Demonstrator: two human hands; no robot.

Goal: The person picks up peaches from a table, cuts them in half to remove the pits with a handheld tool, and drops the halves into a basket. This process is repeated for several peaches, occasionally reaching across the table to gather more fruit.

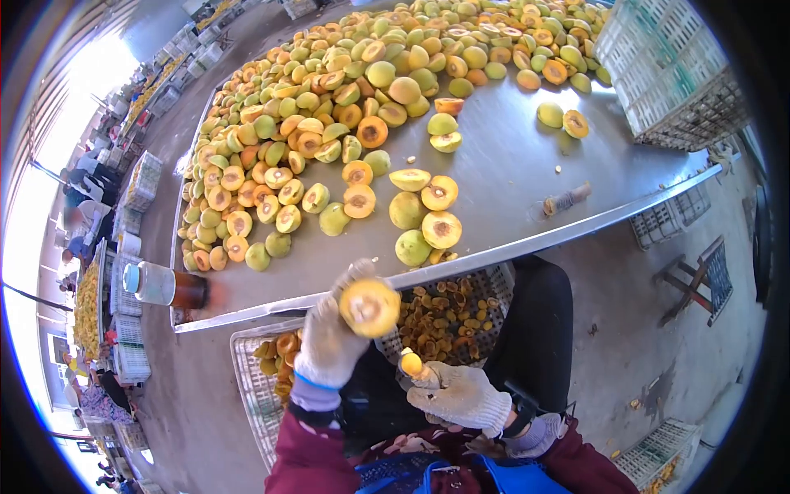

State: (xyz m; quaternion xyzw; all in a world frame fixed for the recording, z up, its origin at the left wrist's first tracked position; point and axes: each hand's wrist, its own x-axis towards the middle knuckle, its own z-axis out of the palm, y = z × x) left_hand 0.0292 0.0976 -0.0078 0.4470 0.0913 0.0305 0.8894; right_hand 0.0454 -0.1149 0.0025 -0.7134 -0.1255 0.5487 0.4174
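Observation:
My left hand (322, 342), in a pale knit glove, grips a peach half (370, 308) with its cut face toward me; a brownish hollow or stone shows in the centre. My right hand (462, 397), also gloved, is closed around a short tool (421, 375) with a rounded yellow end; its exact kind is unclear. Both hands are over my lap, just short of the metal table (494, 206). Between my knees sits a crate of brownish-orange scraps (448, 321). Beside my left wrist, another crate (249, 395) holds orange fruit pieces (280, 356).
A large heap of halved peaches (354, 90) covers the table's far and left parts. A capped bottle of brown liquid (169, 286) stands at the left corner. On the right are a stacked white crate (671, 74), a wrapped cylindrical piece (568, 200) and a folding stool (704, 280).

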